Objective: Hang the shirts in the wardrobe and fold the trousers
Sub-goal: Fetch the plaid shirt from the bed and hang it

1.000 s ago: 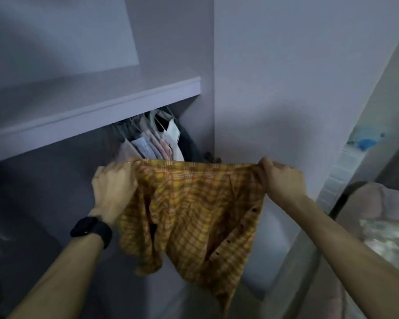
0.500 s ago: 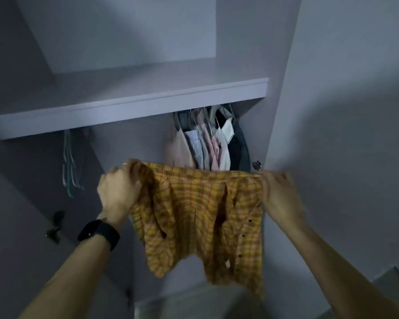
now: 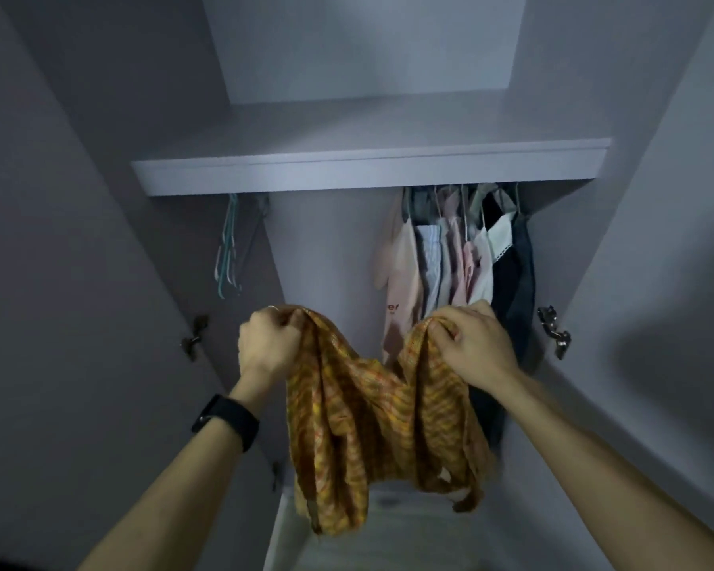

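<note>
A yellow-orange plaid shirt [image 3: 372, 422] hangs in front of the open wardrobe, its top edge sagging in the middle. My left hand [image 3: 269, 344] grips one upper corner of the shirt in a fist. My right hand [image 3: 470, 344] pinches the other upper corner, fingers curled over the cloth. The shirt's lower part dangles freely between my forearms. Several empty hangers [image 3: 227, 249] hang at the left end under the wardrobe shelf [image 3: 367, 166].
Several hung garments [image 3: 454, 261], pale to dark, crowd the right end under the shelf. Both wardrobe doors stand open, with hinges [image 3: 553, 329] on the right and left inner edges. The wardrobe floor [image 3: 388, 537] shows below the shirt.
The view has swung to face the wardrobe squarely. My hands have moved closer together, so the shirt's top edge now sags instead of stretching taut.
</note>
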Motion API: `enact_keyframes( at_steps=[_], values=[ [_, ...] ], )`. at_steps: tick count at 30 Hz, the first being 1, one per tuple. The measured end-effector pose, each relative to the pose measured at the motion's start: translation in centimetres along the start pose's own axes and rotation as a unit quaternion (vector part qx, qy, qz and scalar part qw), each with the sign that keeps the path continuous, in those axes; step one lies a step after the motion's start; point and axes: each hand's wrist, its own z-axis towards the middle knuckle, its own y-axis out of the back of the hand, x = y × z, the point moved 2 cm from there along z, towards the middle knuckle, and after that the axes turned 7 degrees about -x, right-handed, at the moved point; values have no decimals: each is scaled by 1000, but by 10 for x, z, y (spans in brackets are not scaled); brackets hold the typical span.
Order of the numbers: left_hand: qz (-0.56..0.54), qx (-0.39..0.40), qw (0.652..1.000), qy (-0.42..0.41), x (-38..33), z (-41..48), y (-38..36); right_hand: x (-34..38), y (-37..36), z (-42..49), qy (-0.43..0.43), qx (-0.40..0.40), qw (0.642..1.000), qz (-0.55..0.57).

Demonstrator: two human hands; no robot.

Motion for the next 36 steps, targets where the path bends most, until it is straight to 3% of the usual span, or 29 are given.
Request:
enact_keyframes(
  at_steps=[5, 13, 18, 25, 28, 32, 36],
  values=[
    [-47, 46, 998, -4, -12, 5, -2, 54, -27, 34, 0, 83, 996, 44],
    [-130, 136, 982, -31, 3, -2, 1, 100, -71, 67, -56, 119, 976, 173],
    [-61, 98, 989, -92, 20, 0, 11, 113, -87, 77, -32, 218, 947, 232],
    [43, 56, 985, -159, 53, 12, 25, 124, -108, 73, 11, 258, 935, 244],
    [124, 44, 974, -183, 60, 14, 33, 129, -114, 68, 41, 243, 944, 218],
    [189, -6, 958, -216, 57, 20, 47, 132, -124, 67, 139, 146, 967, 157],
    [291, -73, 919, -255, 50, 32, 64, 135, -131, 83, 177, 119, 965, 151]
  ],
)
